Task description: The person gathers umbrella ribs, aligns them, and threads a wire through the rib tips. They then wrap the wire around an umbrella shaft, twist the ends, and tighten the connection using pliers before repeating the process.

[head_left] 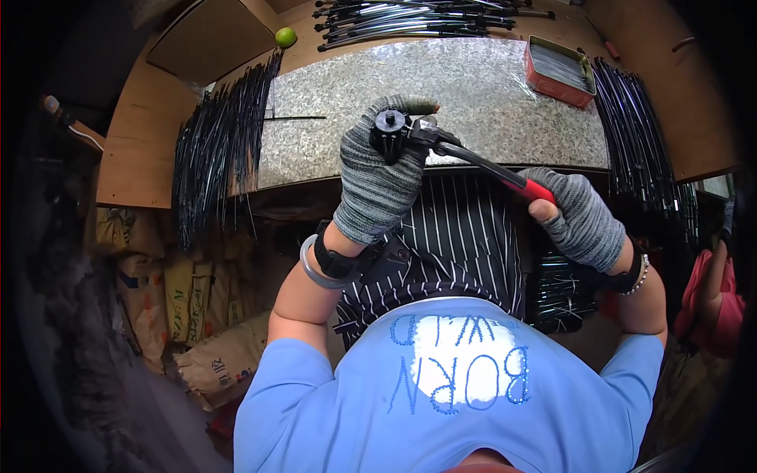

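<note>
My left hand (381, 177), in a grey striped fingerless glove, is wrapped around a black round part (389, 124) with a small knob on its top. One finger stretches past it on the far side. My right hand (582, 217), in a matching glove, is closed on the red grip of a long black hand tool (495, 169). The head of this tool meets the right side of the round part, over the near edge of the speckled stone worktop (315, 154). What the left palm covers is hidden.
Bundles of thin black rods lie at the left (225, 146) and right (635, 134). Silvery rods with black ends (418, 22) lie at the back. A red tin (558, 91) holds thin pieces; a green ball (285, 37) sits back left. Sacks (217, 359) stand below; another person (714, 307) is far right.
</note>
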Demonstrator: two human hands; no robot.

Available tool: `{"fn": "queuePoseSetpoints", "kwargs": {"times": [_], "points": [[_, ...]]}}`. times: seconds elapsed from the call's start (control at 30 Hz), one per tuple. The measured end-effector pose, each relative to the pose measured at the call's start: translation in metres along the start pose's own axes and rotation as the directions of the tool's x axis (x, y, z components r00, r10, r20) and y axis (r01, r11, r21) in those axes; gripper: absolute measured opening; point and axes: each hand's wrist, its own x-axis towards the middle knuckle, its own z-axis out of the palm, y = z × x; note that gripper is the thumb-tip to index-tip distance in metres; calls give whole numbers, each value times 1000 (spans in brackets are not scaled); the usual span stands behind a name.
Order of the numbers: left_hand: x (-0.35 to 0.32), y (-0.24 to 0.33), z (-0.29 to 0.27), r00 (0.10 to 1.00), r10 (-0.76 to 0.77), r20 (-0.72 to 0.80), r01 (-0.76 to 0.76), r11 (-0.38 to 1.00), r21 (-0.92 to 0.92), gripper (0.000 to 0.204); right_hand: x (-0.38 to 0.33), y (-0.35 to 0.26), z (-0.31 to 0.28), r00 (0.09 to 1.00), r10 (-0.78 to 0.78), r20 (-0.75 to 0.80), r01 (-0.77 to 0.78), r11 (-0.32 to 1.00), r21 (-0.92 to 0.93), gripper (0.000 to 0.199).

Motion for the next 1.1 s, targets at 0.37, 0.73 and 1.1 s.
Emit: {"fn": "queuePoseSetpoints", "kwargs": {"times": [0.37,0.73,1.1], "points": [[15,-6,-23,989,-72,126,124,873,-471,22,4,7,-11,949,-53,-310,-37,959,-280,37],[34,4,5,866,-496,-68,46,214,-976,33,47,26,35,810,-218,-544,271,962,18,77],[39,18,9,988,-91,127,143,855,-498,21,100,-21,-2,929,-44,-366,262,779,570,45]]}}
